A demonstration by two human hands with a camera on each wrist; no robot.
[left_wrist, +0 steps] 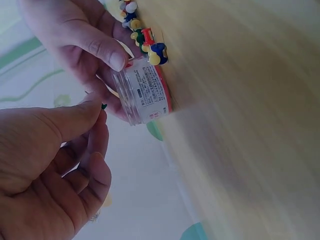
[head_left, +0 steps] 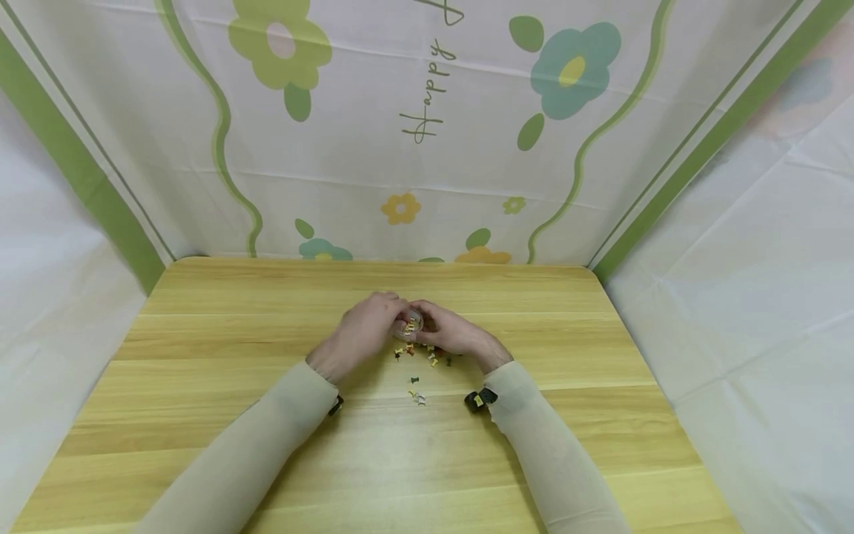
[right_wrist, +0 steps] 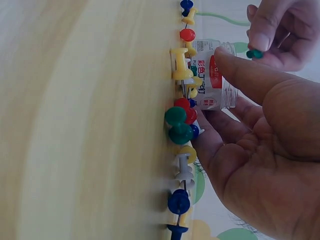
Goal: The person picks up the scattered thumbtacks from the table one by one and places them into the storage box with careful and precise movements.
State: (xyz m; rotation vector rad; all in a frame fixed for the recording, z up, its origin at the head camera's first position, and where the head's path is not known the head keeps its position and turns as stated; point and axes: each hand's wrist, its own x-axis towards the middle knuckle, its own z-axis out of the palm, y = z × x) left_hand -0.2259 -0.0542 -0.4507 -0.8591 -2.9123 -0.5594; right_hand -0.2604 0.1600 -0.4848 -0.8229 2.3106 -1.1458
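Observation:
A small clear jar (right_wrist: 206,75) with a printed label stands on the table, its mouth uppermost. My right hand (head_left: 452,331) holds it round the side with thumb and fingers. Above the jar's mouth, my left hand (head_left: 369,326) pinches a green push pin (right_wrist: 254,53) between thumb and fingertip. In the head view some pins show inside the jar. Loose push pins (right_wrist: 181,64) in yellow, red, green, blue and white lie on the table beside the jar and by the right hand.
The wooden table (head_left: 200,386) reaches back to a flowered cloth (head_left: 347,148). A green pin (head_left: 415,380) and a few pale pins (head_left: 419,399) lie nearer the front, between the forearms. White cloth hangs at both sides.

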